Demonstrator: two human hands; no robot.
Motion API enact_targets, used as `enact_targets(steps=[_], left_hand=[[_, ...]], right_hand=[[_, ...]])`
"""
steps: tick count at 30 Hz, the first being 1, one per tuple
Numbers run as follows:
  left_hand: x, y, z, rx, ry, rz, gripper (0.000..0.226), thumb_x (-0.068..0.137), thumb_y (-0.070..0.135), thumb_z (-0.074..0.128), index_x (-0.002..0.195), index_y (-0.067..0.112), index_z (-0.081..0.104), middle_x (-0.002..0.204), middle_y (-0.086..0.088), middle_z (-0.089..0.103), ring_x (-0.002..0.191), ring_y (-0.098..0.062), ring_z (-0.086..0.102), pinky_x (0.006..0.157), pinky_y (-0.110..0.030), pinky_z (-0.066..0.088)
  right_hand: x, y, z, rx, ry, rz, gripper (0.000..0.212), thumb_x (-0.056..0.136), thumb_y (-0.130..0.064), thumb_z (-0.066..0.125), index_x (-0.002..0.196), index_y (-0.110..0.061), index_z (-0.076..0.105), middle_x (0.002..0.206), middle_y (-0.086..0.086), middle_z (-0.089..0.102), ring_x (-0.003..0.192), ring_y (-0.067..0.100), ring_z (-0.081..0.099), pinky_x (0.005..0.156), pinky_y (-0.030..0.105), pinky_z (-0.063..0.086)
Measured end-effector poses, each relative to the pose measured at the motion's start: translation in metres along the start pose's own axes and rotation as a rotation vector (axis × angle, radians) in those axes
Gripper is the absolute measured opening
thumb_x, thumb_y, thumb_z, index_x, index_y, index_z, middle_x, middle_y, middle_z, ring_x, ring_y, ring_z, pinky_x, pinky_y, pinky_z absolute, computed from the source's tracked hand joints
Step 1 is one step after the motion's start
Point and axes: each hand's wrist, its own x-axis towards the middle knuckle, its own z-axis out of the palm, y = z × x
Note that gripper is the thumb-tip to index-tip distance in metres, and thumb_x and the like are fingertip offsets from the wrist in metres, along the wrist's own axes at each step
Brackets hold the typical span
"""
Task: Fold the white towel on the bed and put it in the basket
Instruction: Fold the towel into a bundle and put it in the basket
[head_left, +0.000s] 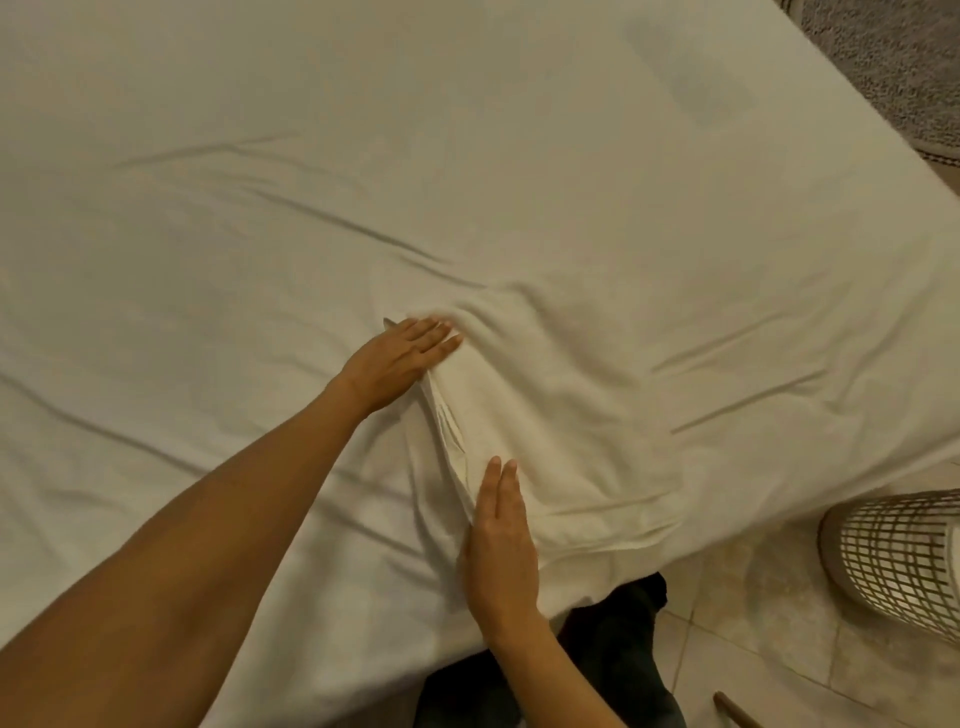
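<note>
The white towel (550, 415) lies folded in layers near the front edge of the bed (260, 208). My left hand (400, 361) rests flat at the towel's far left corner, fingers together and pointing right. My right hand (501, 540) lies flat on the towel's near left edge, fingers straight and pointing away from me. Neither hand grips the cloth; both press on it. The woven wire basket (898, 561) stands on the floor at the right, beside the bed's corner.
The bed's white sheet is creased around the towel. Tiled floor (769, 623) shows at the lower right, with a grey rug (904, 62) at the top right. My dark-clothed legs (613, 654) stand against the bed's edge. A wooden stick end (732, 712) lies on the floor.
</note>
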Motion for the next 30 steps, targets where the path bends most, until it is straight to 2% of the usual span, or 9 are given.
enact_targets(steps=[3,6,8,10,12,14,16,20,30], left_hand=[[-0.018,-0.015,0.019,-0.015,-0.108,-0.022,0.064,0.09,-0.008,0.042,0.148,0.009,0.021,0.154,-0.015,0.025,0.142,-0.028,0.026,0.117,-0.037,0.02],[-0.032,-0.019,0.031,-0.029,-0.25,-0.062,0.066,0.096,-0.002,0.031,0.15,0.016,-0.003,0.16,-0.007,-0.002,0.147,-0.022,0.002,0.119,-0.034,0.005],[-0.036,-0.016,0.033,-0.038,-0.29,-0.072,0.075,0.093,-0.002,0.036,0.15,0.017,-0.009,0.159,-0.006,-0.011,0.147,-0.021,-0.004,0.119,-0.036,0.005],[-0.036,-0.012,0.032,-0.099,-0.264,-0.105,0.075,0.091,-0.001,0.042,0.151,0.014,-0.001,0.159,-0.008,-0.006,0.147,-0.022,0.001,0.119,-0.038,0.007],[-0.031,-0.005,0.026,-0.278,-0.085,-0.173,0.06,0.09,-0.003,0.045,0.146,0.006,0.027,0.155,-0.015,0.022,0.142,-0.031,0.026,0.116,-0.043,0.02],[-0.025,0.001,0.025,-0.445,0.117,-0.268,0.041,0.09,-0.001,0.044,0.131,-0.001,0.05,0.14,-0.022,0.047,0.126,-0.038,0.048,0.107,-0.047,0.036],[-0.017,0.008,0.027,-0.398,0.213,-0.293,0.041,0.093,0.012,0.039,0.13,-0.001,0.051,0.138,-0.022,0.048,0.124,-0.036,0.051,0.103,-0.045,0.04],[-0.016,0.019,0.048,-0.391,-0.126,-0.403,0.069,0.099,0.047,0.025,0.15,0.01,-0.002,0.159,-0.009,-0.008,0.147,-0.022,-0.004,0.12,-0.043,0.005],[-0.026,0.024,0.055,-0.237,-0.257,-0.368,0.082,0.095,0.054,0.03,0.148,0.008,-0.011,0.157,-0.012,-0.016,0.146,-0.024,-0.01,0.118,-0.046,0.002]], right_hand=[[-0.002,-0.021,0.014,-0.005,-0.069,-0.013,0.084,0.054,0.003,0.083,0.131,0.005,0.048,0.13,0.025,0.055,0.113,0.03,0.062,0.09,0.031,0.053],[0.0,-0.027,0.033,-0.014,-0.085,-0.021,0.082,0.063,-0.01,0.08,0.135,0.001,0.042,0.131,0.025,0.054,0.118,0.032,0.058,0.099,0.035,0.043],[-0.002,-0.024,0.044,-0.065,-0.095,-0.063,0.061,0.089,-0.038,0.052,0.14,-0.006,0.038,0.137,0.024,0.049,0.127,0.035,0.049,0.111,0.044,0.033],[-0.002,-0.022,0.045,-0.043,-0.17,-0.091,0.066,0.097,-0.055,0.011,0.147,-0.015,0.026,0.152,0.02,0.027,0.142,0.031,0.024,0.117,0.045,0.01],[0.002,-0.018,0.042,0.072,-0.119,-0.08,0.066,0.093,-0.055,-0.003,0.151,-0.025,0.006,0.158,0.008,-0.001,0.146,0.02,-0.005,0.118,0.037,-0.008],[0.006,-0.012,0.041,0.109,-0.006,-0.025,0.059,0.095,-0.049,-0.001,0.15,-0.028,-0.001,0.157,0.002,-0.01,0.145,0.015,-0.013,0.117,0.033,-0.01],[0.008,-0.004,0.048,0.044,0.015,0.016,0.056,0.098,-0.042,0.008,0.151,-0.025,0.003,0.158,0.004,-0.008,0.145,0.016,-0.012,0.117,0.035,-0.009],[0.009,0.01,0.067,-0.128,-0.113,-0.013,0.058,0.095,-0.037,0.025,0.15,-0.019,0.018,0.158,0.012,0.007,0.145,0.023,0.003,0.113,0.044,0.001],[0.017,0.03,0.051,-0.18,-0.176,-0.105,0.058,0.097,-0.041,0.019,0.151,-0.024,0.008,0.159,0.007,0.002,0.146,0.021,-0.004,0.118,0.045,0.002]])
